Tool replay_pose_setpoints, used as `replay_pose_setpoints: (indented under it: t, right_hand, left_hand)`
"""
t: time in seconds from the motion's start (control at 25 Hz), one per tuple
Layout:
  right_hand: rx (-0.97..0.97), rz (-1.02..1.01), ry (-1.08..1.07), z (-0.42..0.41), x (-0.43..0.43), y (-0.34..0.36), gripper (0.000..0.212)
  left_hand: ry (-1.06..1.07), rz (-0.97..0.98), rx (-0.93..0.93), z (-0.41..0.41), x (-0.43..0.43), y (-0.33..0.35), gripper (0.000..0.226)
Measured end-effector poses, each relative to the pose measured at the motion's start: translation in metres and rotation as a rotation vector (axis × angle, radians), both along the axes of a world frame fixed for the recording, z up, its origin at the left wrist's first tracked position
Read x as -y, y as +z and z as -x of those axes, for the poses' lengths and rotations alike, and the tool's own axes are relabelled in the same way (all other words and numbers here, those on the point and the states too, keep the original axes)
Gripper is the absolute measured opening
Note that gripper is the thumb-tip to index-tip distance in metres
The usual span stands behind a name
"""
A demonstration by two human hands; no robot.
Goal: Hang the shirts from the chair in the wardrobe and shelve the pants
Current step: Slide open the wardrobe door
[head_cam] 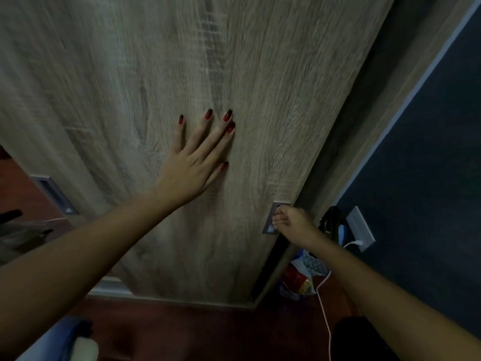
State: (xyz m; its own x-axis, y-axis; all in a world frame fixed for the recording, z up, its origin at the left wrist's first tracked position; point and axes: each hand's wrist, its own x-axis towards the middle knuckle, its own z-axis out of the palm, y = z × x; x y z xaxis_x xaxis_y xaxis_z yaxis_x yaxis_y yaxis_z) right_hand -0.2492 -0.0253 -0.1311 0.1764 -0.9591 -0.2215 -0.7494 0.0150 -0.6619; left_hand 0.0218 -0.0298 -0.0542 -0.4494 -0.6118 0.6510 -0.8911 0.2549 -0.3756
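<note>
Two hands work the wardrobe door (156, 74): the left hand (192, 168) lies flat at mid-panel, fingers spread and pressing. The right hand (291, 222) hooks its fingers into the handle (269, 229) at the door's right edge, where a dark gap (273, 264) shows. Step in hand: probably sliding the door. The next move calls for a steady sideways pull. Dim cloth (26, 238) past the door's left edge may be the clothes, but this is unclear.

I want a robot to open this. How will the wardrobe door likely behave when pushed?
The wardrobe door looks a tall rigid panel, so probably stiff and heavy. The left hand presses flat on it while the right hand hooks the recessed handle, hinting it slides sideways with some drag.
</note>
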Motion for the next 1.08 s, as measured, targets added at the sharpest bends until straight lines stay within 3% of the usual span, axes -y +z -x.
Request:
replay_pose_setpoints:
  t: [0.24, 0.44, 0.6, 0.76, 0.92, 1.08]
  right_hand:
    - [0.136, -0.013, 0.166, -0.078, -0.008, -0.009, 0.038]
    - [0.111, 0.058, 0.366, -0.160, -0.006, -0.014, 0.047]
    - [-0.176, 0.283, 0.731, -0.206, -0.013, -0.009, 0.061]
    - [-0.479, 0.824, 0.948, -0.235, -0.009, 0.002, 0.070]
    - [-0.602, 0.920, 1.018, -0.271, 0.012, 0.013, 0.084]
    - [-0.644, 1.000, 1.071, -0.314, 0.027, 0.010, 0.078]
  left_hand:
    - [0.111, 0.017, -0.071, -0.074, -0.007, -0.007, 0.067]
    - [0.261, -0.034, -0.124, -0.152, -0.021, -0.008, 0.070]
    - [0.388, -0.101, -0.190, -0.211, -0.039, -0.004, 0.072]
    - [0.436, -0.125, -0.391, -0.248, -0.049, 0.009, 0.075]
    - [0.322, -0.067, -0.493, -0.260, -0.035, 0.047, 0.083]
    - [0.401, -0.003, -0.501, -0.285, -0.019, 0.062, 0.101]
